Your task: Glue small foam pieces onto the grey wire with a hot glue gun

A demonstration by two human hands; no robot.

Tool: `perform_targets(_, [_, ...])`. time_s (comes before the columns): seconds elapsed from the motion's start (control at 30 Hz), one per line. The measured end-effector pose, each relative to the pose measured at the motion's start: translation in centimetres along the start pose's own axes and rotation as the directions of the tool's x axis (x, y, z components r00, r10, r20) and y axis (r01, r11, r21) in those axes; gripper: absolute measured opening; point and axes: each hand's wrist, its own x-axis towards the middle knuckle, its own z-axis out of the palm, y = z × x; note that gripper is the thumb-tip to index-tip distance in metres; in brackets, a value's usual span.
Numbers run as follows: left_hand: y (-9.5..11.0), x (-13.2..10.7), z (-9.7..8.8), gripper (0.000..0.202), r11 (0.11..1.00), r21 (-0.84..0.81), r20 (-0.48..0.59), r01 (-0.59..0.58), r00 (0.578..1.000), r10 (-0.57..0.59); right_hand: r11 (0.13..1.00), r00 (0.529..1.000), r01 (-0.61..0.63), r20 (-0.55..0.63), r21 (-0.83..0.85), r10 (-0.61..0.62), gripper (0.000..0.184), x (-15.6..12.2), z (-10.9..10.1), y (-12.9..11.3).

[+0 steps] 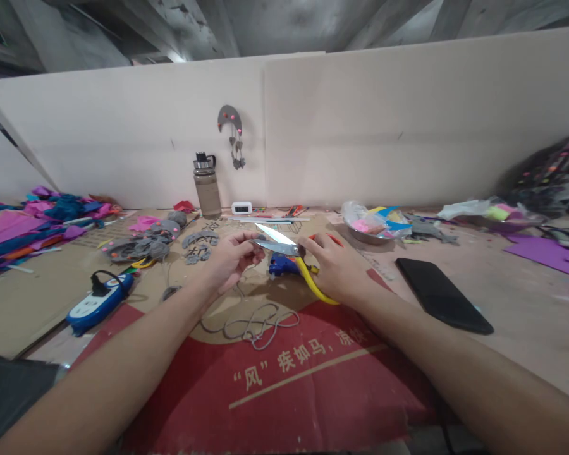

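My right hand (pixel 329 265) is closed round the handles of a pair of scissors (pixel 313 281), one yellow and one red. The scissor blades are parted and point left, toward my left hand (pixel 237 262). That hand's thumb and fingers are pinched together at the blade tips; what they hold is too small to make out. Behind and below the scissors lies a blue glue gun (pixel 281 265), partly hidden by them. A loose tangle of grey cord (pixel 260 328) rests on the red and brown cardboard (pixel 313 392), with a strand running up beneath my left hand.
Grey felt cutouts (pixel 201 243) and a felt bundle (pixel 142 245) lie left, near a blue power strip (pixel 99 303). A bottle (pixel 207 189) and small clock (pixel 241 208) stand behind. To the right are a black phone (pixel 440 294) and a bowl of scraps (pixel 372 234).
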Motion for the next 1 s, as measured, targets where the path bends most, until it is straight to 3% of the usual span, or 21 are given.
perform_targets(0.2, [-0.6, 0.0, 0.0, 0.025, 0.998, -0.021, 0.050, 0.055, 0.997, -0.054, 0.999, 1.000, 0.011, -0.005, 0.032, -0.011, 0.044, 0.0, 0.0, -0.3])
perform_targets(0.4, [-1.0, -0.1, -0.1, 0.034, 0.995, 0.104, 0.084, 0.010, 0.996, -0.019, 1.000, 1.000, 0.009, -0.003, 0.023, -0.009, 0.045, -0.1, -0.2, -0.4])
perform_targets(0.63, [-1.1, 0.0, -0.2, 0.028, 0.987, 0.159, 0.095, -0.031, 0.995, 0.016, 0.997, 1.000, -0.013, 0.018, 0.071, 0.011, 0.043, -0.1, 0.1, -0.4])
perform_targets(0.83, [-1.2, 0.3, -0.5, 0.019, 0.991, 0.114, 0.051, -0.070, 0.997, 0.065, 0.982, 0.994, -0.108, -0.020, 0.155, 0.112, 0.032, 0.2, 0.0, -0.2])
perform_targets(1.0, [-0.7, 0.1, -0.3, 0.013, 0.990, 0.112, -0.023, -0.089, 0.995, 0.093, 0.993, 0.996, -0.068, -0.049, 0.094, 0.073, 0.032, 0.1, -0.1, -0.2])
